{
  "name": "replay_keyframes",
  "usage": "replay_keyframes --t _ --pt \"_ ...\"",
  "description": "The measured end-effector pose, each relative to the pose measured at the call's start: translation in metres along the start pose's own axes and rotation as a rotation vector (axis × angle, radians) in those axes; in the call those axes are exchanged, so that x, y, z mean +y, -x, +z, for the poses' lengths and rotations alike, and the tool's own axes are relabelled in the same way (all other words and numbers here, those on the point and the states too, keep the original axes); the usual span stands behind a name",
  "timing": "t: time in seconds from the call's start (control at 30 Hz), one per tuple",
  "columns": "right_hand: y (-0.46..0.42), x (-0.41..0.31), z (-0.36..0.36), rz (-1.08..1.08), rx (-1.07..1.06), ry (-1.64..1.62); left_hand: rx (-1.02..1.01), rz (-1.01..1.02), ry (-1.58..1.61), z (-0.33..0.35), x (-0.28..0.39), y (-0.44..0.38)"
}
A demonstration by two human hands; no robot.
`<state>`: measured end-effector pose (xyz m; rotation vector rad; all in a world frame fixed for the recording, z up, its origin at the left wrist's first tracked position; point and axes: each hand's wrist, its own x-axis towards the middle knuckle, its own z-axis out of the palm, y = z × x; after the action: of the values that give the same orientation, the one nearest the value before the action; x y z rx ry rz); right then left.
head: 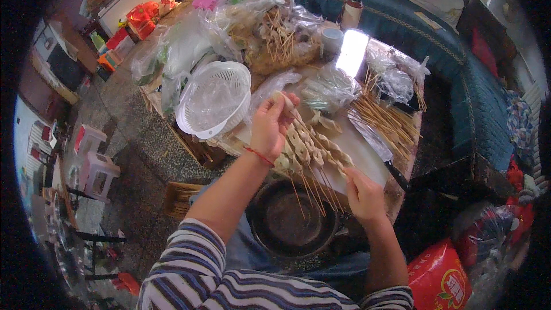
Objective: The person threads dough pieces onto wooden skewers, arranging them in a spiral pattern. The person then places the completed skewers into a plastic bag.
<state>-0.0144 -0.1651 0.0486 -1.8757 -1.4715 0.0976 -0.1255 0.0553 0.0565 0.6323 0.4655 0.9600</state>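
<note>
My left hand (275,116) pinches the upper end of a twisted pale food strip (323,142), which slants down to the right. Its lower end is in the fingers of my right hand (363,191); whether a stick runs inside it cannot be told. Just left of and below this strip, several skewered pale food pieces (303,144) lie on the near part of a white board (366,155), their thin sticks jutting over the table's edge. A folded pale piece (325,122) rests behind them. Loose bamboo skewers (387,122) are heaped to the right, beside a knife (372,137) with a black handle.
A white plastic basket (215,99) stands at the left. Behind are plastic bags (189,47), a pile of skewered food (280,38), a cup (332,38), a jar (351,13) and a bright phone (353,51). A dark round basin (297,219) is below the table's near edge.
</note>
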Motion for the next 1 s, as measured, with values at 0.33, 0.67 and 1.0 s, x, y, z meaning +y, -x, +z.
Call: replay_keyframes --t 0.33,0.67,1.0 --pt "0.0 -0.007 0.002 0.038 -0.012 -0.042 0.011 0.166 -0.128 0.007 -0.01 0.008" --pt "0.002 -0.014 0.006 0.102 -0.031 -0.098 0.043 0.137 -0.093 0.01 -0.02 0.012" --pt "0.0 -0.005 0.014 0.171 0.021 -0.151 -0.104 -0.139 -0.169 0.018 -0.059 0.044"
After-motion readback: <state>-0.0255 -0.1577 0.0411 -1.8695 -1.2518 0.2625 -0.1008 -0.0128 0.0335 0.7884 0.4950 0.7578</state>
